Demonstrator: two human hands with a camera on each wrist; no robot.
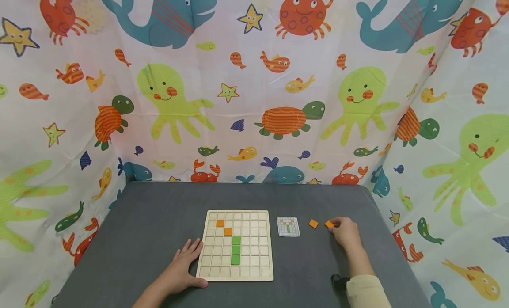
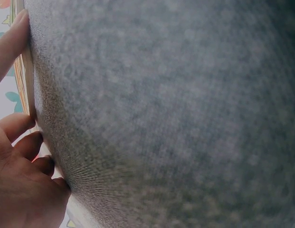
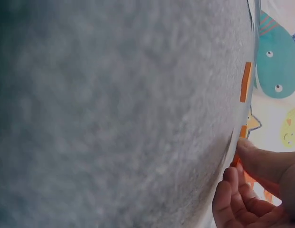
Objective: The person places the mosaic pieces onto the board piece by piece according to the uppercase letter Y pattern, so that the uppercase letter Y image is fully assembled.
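Observation:
A wooden grid board lies on the dark grey table. Two orange tiles sit diagonally in its upper left cells, above a column of three green tiles. My left hand rests at the board's left side, fingers spread on that edge and thumb at the near corner. On the right, my right hand pinches an orange square tile between thumb and fingers, low over the table. Another orange tile lies just left of it, also visible in the right wrist view.
Between the board and the loose tile lies a small printed grid card with a coloured pattern. A black object shows by the right sleeve. Sea-animal curtains hang behind the table and at both sides.

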